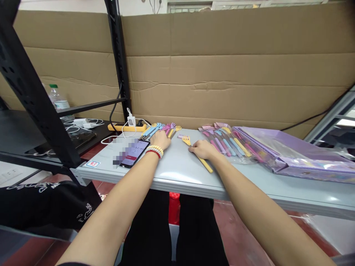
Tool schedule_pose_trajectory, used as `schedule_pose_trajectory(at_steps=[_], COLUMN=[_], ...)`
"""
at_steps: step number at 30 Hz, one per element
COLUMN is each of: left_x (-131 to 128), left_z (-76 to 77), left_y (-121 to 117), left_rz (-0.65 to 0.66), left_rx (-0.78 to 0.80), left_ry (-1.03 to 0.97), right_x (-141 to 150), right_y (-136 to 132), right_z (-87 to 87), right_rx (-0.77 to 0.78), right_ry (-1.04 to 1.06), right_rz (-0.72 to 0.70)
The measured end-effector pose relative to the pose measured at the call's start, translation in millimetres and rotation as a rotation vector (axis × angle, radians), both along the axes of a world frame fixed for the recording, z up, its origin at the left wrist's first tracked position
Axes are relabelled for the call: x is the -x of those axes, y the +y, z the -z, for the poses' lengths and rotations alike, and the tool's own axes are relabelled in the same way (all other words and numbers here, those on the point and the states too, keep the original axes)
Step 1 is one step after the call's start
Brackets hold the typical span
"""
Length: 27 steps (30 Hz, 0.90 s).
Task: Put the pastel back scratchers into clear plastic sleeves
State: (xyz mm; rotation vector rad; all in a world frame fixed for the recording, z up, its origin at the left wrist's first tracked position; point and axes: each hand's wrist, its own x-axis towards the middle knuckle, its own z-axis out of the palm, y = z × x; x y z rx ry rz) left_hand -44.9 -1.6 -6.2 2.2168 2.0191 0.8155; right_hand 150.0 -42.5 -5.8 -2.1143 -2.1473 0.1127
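My right hand [204,149] is closed on a yellow back scratcher [205,165] near the middle of the table. Its claw head points away from me and its handle end towards me. My left hand [161,139] is curled over the handles of a row of back scratchers [156,127] in blue, pink, purple and yellow. Their claw heads fan out beyond the fingers, which are mostly hidden. A beaded bracelet circles the left wrist. Beside that wrist lies a phone [135,153] with its screen lit and partly blurred.
Bagged back scratchers [226,142] lie on the right, against an open purple box [280,162]. A yellow power strip [127,128] with a white charger and cable sits at the back left. Cardboard [222,70] walls the back, and a black shelf post [118,48] rises on the left.
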Motion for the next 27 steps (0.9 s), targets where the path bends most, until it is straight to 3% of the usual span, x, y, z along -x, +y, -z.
schedule_pose_trajectory(at_steps=[15, 27], left_x=[-1.0, -7.5], left_z=[-0.4, 3.5], left_y=[-2.0, 4.9], left_rz=[0.067, 0.086], left_rx=[0.074, 0.091], left_ry=[0.121, 0.178], right_x=[6.8, 13.5], right_y=[-5.7, -5.4], right_z=[-3.9, 1.1], right_rx=[0.030, -0.037], right_ry=[-0.051, 0.002], right_rz=[-0.006, -0.112])
